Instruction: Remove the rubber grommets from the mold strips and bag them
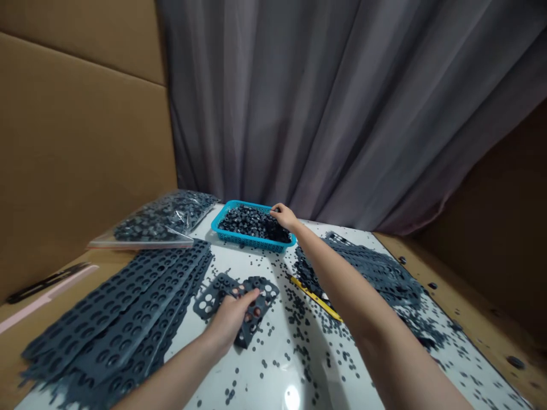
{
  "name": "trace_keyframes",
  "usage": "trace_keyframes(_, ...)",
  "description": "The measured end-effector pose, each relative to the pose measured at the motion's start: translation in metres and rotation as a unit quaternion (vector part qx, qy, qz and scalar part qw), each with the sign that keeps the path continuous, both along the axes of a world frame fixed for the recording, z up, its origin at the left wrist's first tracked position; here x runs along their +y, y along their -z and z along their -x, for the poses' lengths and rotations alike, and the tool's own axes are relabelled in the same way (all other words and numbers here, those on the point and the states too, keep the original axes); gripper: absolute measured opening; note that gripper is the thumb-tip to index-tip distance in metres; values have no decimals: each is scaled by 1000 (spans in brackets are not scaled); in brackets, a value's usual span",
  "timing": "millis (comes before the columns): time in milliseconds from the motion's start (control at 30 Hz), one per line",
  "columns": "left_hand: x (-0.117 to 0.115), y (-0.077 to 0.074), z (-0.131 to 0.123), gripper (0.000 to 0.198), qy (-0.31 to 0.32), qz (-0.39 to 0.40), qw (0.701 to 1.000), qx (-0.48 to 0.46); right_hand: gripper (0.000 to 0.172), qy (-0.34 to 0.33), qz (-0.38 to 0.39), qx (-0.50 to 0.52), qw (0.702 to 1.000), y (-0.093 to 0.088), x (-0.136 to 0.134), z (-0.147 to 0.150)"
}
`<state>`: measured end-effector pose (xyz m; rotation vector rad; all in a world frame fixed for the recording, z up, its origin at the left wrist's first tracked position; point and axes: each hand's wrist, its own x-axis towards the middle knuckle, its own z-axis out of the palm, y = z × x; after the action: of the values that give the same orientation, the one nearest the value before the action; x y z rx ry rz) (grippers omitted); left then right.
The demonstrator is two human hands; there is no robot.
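Observation:
My left hand is closed on a dark grey perforated sheet, bent or folded, with round holes through it; the thumb presses on top. My right hand reaches over the right end of a blue plastic basket. Its fingers are pinched together, and whatever they hold is too small or hidden to make out. Small dark molded pieces fill the basket. Under my right forearm, a yellow-handled knife or similar slim tool lies on the white table.
Long dark sheets with round recesses are stacked at the left. Behind them lies a clear zip bag of dark pieces. More punched sheets lie at the right. Small black discs scatter the table. Cardboard and a grey curtain enclose it.

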<state>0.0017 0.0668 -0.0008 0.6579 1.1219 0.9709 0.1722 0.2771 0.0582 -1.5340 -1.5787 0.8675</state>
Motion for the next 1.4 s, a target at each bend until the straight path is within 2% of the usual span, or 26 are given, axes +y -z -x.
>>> trace_keyframes(133,0,-1,1,23,-11,4,1000,13,30,-24,20,-82,996,2,27,6)
trace_keyframes(267,0,-4,3,22,-15,-4,1000,9,26,-30,-2,-113,993,-7,21,4)
trace_keyframes(333,0,-6,4,22,-20,-7,1000,18,19,-28,-39,-116,992,-16,3,5)
trace_keyframes(433,-1,-9,4,23,-22,-43,997,52,14,-50,-100,-115,987,-29,-51,11)
trace_keyframes(500,-1,-10,4,22,-15,-97,992,73,15,-112,-120,-122,979,-33,-99,15)
trace_keyframes(533,-1,-11,5,22,-10,-134,987,84,19,-196,-142,-147,959,-34,-123,17)
trace_keyframes(567,-2,-11,5,20,-5,-175,980,95,20,-253,-159,-168,939,-33,-145,18)
trace_keyframes(600,-2,-12,6,19,1,-214,971,108,20,-276,-171,-190,927,-31,-165,19)
trace_keyframes(667,-3,-13,8,17,8,-279,951,136,19,-273,-193,-220,916,-26,-192,20)
trace_keyframes(800,-4,-16,13,14,30,-349,916,197,24,-232,-192,-225,927,-14,-205,19)
trace_keyframes(933,-3,-19,21,14,93,-407,862,287,31,-245,-158,-195,937,-9,-203,18)
trace_keyframes(1000,-3,-20,24,16,119,-427,852,278,31,-250,-137,-190,939,-10,-205,19)
trace_keyframes(1067,-2,-20,24,16,124,-405,876,229,28,-258,-114,-182,942,-11,-208,22)
trace_keyframes(1133,-1,-19,22,26,100,-337,919,178,25,-268,-94,-148,947,-10,-211,26)
trace_keyframes(1200,1,-18,19,36,63,-248,958,128,24,-283,-70,-70,954,-6,-212,32)
trace_keyframes(1300,0,-20,14,44,29,-122,991,53,26,-279,7,144,949,9,-209,40)
trace_keyframes(1400,-3,-27,12,50,19,-21,999,18,30,-203,106,372,899,29,-205,48)
